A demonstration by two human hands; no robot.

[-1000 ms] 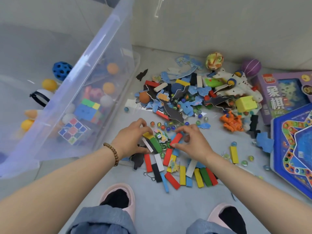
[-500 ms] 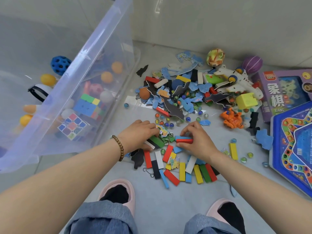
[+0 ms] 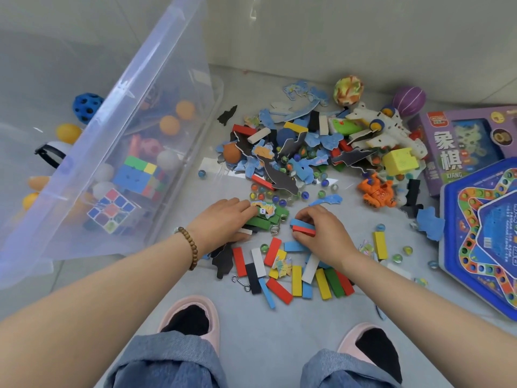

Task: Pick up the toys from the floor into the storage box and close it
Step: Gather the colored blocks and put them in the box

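Note:
A clear plastic storage box (image 3: 156, 79) stands at the left with cubes and balls inside. Coloured wooden blocks (image 3: 293, 278) lie scattered on the floor in front of me. My left hand (image 3: 223, 222) rests over a bunch of green and white blocks (image 3: 265, 221), its fingers curled round them. My right hand (image 3: 324, 233) pinches a small stack of blue and red blocks (image 3: 303, 228) just above the floor. Beyond the hands lies a heap of blue puzzle pieces (image 3: 302, 152) and several glass marbles (image 3: 268, 194).
To the right are a blue star-shaped game board (image 3: 475, 236), a purple chess box (image 3: 461, 141), a white toy plane (image 3: 391, 127), a yellow cube (image 3: 400, 161), an orange toy (image 3: 377, 191) and two balls (image 3: 348, 91). My slippers (image 3: 193, 317) stand near the bottom. A wall runs behind.
My right hand has gathered a blue and a red block into a stack and lifted it slightly. My left hand slid forward over the green blocks.

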